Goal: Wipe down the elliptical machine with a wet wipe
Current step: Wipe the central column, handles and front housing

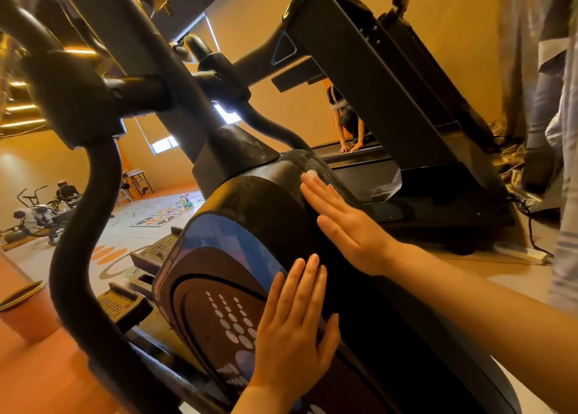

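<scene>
- The elliptical machine [250, 213] filled the near middle of the view, its black rounded housing tilted, with a blue panel and a pattern of pale dots on its left face.
- The right hand [347, 222] lay flat on the top of the housing, fingers [316, 191] straight and together, gripping nothing.
- A small patch of white wet wipe [311, 173] showed just past the right fingertips, on the dusty crest of the housing; whether the fingers pressed it could not be told.
- The left hand [291, 329] rested flat lower down, on the near edge of the housing beside the dotted panel, fingers straight, holding nothing.
- A curved black handlebar [81, 226] stood at the near left.
- A treadmill [406, 107] stood at the far right, with another person crouched on its belt.
</scene>
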The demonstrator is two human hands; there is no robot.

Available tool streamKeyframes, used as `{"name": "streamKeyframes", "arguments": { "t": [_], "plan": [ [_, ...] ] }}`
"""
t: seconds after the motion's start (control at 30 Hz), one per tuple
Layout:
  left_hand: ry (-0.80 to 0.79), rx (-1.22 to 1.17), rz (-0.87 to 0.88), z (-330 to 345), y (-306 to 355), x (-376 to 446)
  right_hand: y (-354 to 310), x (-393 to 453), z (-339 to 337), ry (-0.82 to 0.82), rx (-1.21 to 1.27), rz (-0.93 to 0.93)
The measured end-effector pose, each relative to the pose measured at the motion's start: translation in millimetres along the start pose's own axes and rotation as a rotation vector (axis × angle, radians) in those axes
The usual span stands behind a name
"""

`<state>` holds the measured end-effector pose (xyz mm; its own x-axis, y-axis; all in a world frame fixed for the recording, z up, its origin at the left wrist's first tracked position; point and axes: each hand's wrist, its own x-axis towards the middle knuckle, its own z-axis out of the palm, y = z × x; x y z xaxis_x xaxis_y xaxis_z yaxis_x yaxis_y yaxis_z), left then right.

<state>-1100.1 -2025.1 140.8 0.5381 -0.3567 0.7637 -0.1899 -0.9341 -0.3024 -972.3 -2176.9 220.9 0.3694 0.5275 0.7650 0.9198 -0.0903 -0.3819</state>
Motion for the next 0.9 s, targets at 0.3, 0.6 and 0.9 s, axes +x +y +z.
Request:
{"name": "streamKeyframes", "arguments": {
  "t": [0.3,0.6,0.9],
  "plan": [
    [0.025,-0.009,0.009,5,-1,0,-4,26,-5,-0.026,-0.004,-0.028],
    [0.028,-0.005,0.026,3,-2,0,-11,18,-7,-0.003,0.029,0.082],
    [0.044,0.015,0.113,-16,-20,8,-19,-64,1,-0.062,0.07,0.123]
  ]
}}
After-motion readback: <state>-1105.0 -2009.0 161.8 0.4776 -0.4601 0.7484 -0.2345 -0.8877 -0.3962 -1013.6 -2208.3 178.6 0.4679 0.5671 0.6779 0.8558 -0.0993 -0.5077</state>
